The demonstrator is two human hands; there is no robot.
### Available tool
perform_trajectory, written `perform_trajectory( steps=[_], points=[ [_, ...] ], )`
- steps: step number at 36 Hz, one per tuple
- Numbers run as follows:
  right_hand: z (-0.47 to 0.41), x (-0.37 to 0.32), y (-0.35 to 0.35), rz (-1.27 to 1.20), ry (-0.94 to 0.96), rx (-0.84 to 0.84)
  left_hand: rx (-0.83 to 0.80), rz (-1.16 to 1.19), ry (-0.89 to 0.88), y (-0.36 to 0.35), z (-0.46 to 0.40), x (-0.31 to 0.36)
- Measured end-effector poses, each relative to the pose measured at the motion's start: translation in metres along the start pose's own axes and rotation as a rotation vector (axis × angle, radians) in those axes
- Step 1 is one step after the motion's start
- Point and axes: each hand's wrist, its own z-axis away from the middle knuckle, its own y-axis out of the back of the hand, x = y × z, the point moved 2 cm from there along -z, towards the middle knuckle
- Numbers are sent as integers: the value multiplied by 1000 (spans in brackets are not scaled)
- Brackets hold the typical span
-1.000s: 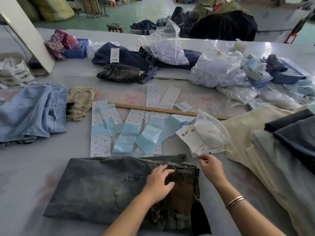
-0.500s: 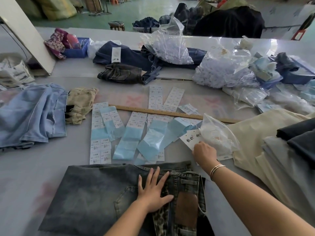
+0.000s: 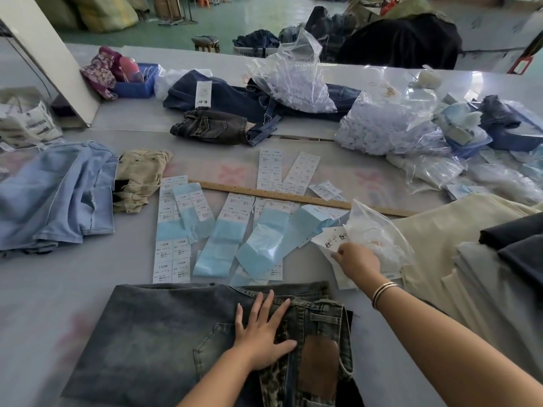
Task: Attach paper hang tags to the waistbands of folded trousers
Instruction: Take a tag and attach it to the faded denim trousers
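hang tag [image 3: 330, 242] pinched in right hand [image 3: 357, 259]; left hand [image 3: 261, 333] flat on trousers [image 3: 152, 342]

The right hand [image 3: 357, 261] hides its own fingertips and part of the white tag [image 3: 332, 240], the label sheets' [image 3: 172, 261] print is unreadably small, and the folded trousers [image 3: 164, 333] run off the bottom edge.

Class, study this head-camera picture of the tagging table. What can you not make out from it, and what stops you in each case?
- Right hand fingertips: hidden by the hand's own back, head view, so its hold on the white hang tag is unsure.
- Print on the sticker sheets: too small to read.
- Folded grey jeans: near edge cut off by the frame bottom; left hand covers part.
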Motion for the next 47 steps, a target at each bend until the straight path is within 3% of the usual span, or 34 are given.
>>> perform_trajectory(
  steps=[3, 5, 7, 9, 13, 16, 19, 23, 26, 30, 32, 38, 47],
  points=[
    [3, 0, 15, -199, -29, 130, -32, 130, 20, 13, -1, 4],
    [8, -10, 27, -343, 0, 247, 79, 311, 68, 34, -5, 6],
    [20, -31, 37, -427, 95, 338, 215, 577, 96, 59, -6, 7],
    [33, -59, 39, -407, 266, 382, 212, 981, 51, 80, -7, 11],
    [55, -112, 20, -224, 578, 251, 174, 1609, -11, 105, -22, 11],
    [61, -142, 0, -64, 790, 155, 268, 1775, 144, 123, -31, -1],
    [52, -160, -10, -135, 824, 43, 460, 1585, 337, 134, -40, -30],
    [1, -173, -9, -418, 579, 19, 528, 1247, 437, 148, -45, -73],
    [-49, -185, -16, -347, 503, -23, 434, 902, 371, 151, -56, -91],
    [-91, -204, -41, -92, 507, -118, 359, 223, 205, 155, -78, -104],
    [-102, -214, -55, 6, 524, -149, 271, 13, 125, 154, -88, -107],
    [-113, -230, -83, 130, 594, -116, 153, -87, 150, 145, -109, -116],
    [-109, -229, -82, 241, 675, 81, 196, 40, 207, 142, -110, -116]
  ],
)
